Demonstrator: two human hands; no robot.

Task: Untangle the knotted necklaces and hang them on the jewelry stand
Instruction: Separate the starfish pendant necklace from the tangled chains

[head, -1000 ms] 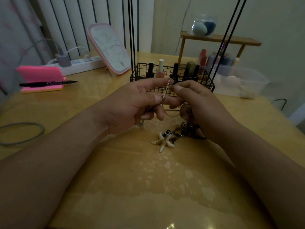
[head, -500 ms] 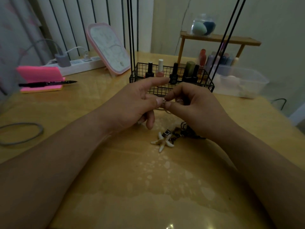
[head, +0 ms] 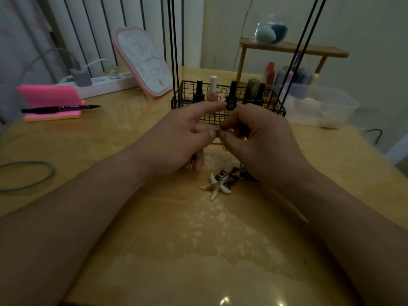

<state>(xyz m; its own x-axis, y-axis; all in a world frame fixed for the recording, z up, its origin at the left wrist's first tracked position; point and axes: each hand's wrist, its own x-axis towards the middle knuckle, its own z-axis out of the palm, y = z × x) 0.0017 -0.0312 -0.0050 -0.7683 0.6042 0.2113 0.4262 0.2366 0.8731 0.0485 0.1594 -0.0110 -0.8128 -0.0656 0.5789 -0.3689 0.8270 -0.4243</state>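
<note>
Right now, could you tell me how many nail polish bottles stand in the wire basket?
5, in a row in the wire basket: black-capped bottle leftmost, then pink bottle, black bottle, olive-capped bottle, dark bottle rightmost. Others may be hidden.

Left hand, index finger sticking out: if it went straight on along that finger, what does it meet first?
Probably the near wall of the black wire basket, with a black nail polish bottle just behind. The index fingertip of the left hand overlaps its rim here, but depth is unclear.
</note>
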